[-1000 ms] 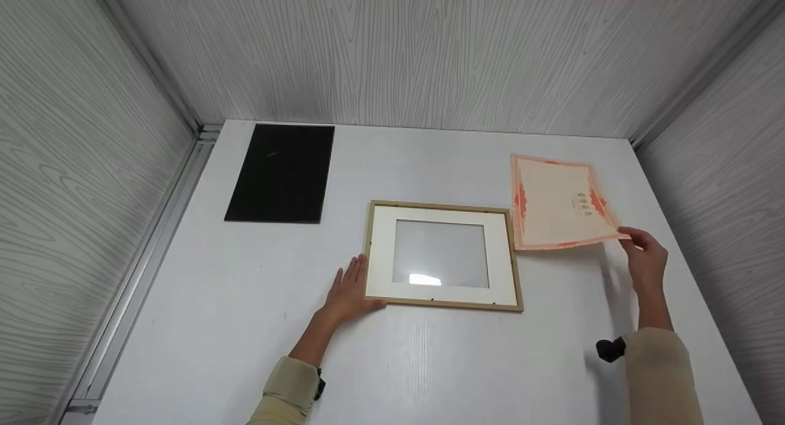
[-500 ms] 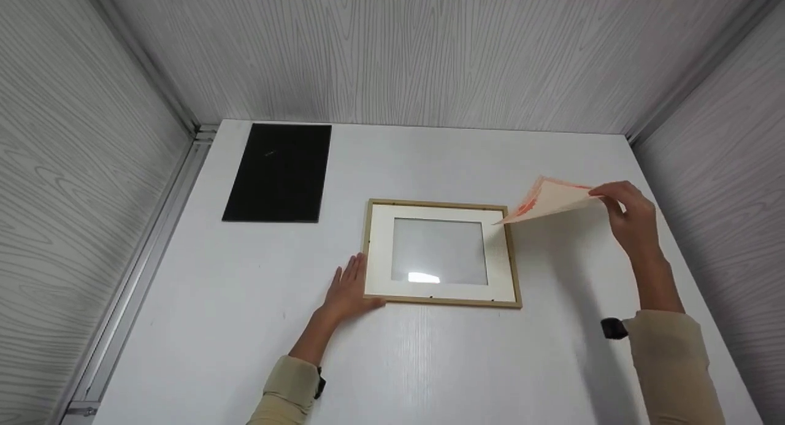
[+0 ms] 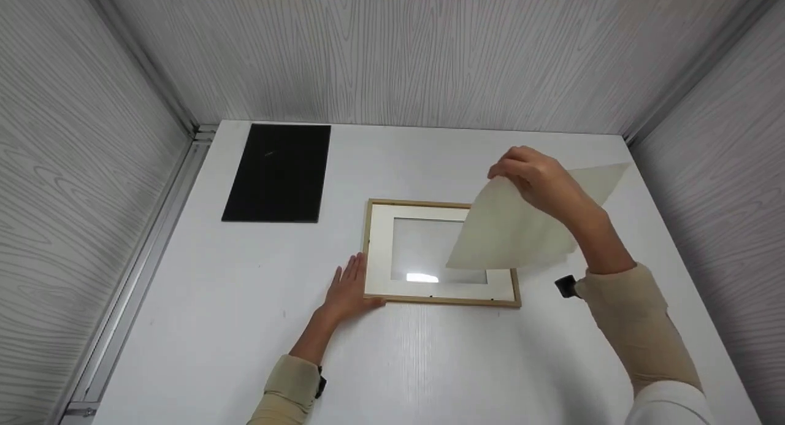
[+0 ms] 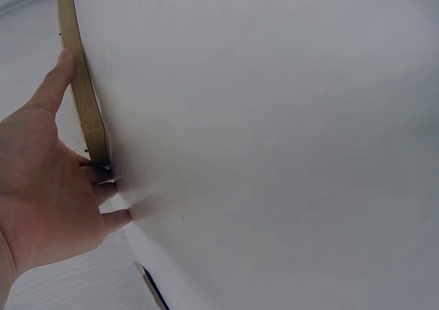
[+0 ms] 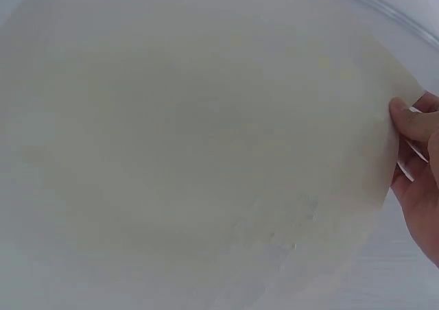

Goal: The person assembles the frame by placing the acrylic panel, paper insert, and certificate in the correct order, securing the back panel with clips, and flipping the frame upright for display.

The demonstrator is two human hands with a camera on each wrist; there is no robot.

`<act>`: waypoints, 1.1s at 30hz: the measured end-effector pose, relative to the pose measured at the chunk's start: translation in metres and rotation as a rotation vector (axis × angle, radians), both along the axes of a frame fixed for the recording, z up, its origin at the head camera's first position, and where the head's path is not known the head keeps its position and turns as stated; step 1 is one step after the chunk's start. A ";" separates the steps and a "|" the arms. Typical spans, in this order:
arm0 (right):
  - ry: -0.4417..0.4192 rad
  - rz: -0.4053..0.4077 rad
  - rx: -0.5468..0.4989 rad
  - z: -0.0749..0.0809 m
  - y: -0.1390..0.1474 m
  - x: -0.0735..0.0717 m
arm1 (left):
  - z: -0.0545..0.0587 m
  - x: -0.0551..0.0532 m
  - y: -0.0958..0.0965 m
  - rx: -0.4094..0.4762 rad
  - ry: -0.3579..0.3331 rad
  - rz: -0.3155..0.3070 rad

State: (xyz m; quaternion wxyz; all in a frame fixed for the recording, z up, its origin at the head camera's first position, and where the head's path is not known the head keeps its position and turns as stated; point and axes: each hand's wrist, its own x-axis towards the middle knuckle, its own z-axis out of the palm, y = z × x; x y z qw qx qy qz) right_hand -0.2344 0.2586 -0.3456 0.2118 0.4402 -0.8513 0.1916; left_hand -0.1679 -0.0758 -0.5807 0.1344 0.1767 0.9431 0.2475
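A picture frame (image 3: 441, 302) with a thin wooden border and a white mat (image 3: 379, 253) lies on the table. My left hand (image 3: 346, 295) rests against its lower left corner, fingers straight along the left side and thumb at the front edge; the left wrist view shows the thumb on the wooden border (image 4: 84, 97). Over the frame's right part, my right hand (image 3: 539, 183) holds up a sheet of paper (image 3: 503, 229), its plain cream back showing. In the right wrist view, thumb and fingers pinch the sheet (image 5: 206, 132) near a corner. Its printed side is hidden.
A black rectangular board (image 3: 279, 173) lies at the back left of the white table (image 3: 405, 363). Wood-grain panels (image 3: 392, 57) stand behind the table and along both sides.
My right hand has lifted the paper and swung it leftward over the picture frame. The sheet has turned from its orange-bordered printed side to its plain back. My left hand stays in place.
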 end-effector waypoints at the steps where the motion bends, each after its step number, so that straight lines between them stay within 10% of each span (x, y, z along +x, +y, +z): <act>1: -0.009 0.019 0.007 0.001 -0.009 -0.002 | 0.000 0.000 0.000 0.000 -0.002 0.002; 16: -0.297 0.061 0.092 -0.065 -0.108 -0.041 | 0.004 0.002 0.004 0.025 -0.018 -0.002; 33: -0.216 -0.131 0.112 -0.171 -0.146 -0.073 | 0.003 0.002 0.005 0.025 -0.031 0.037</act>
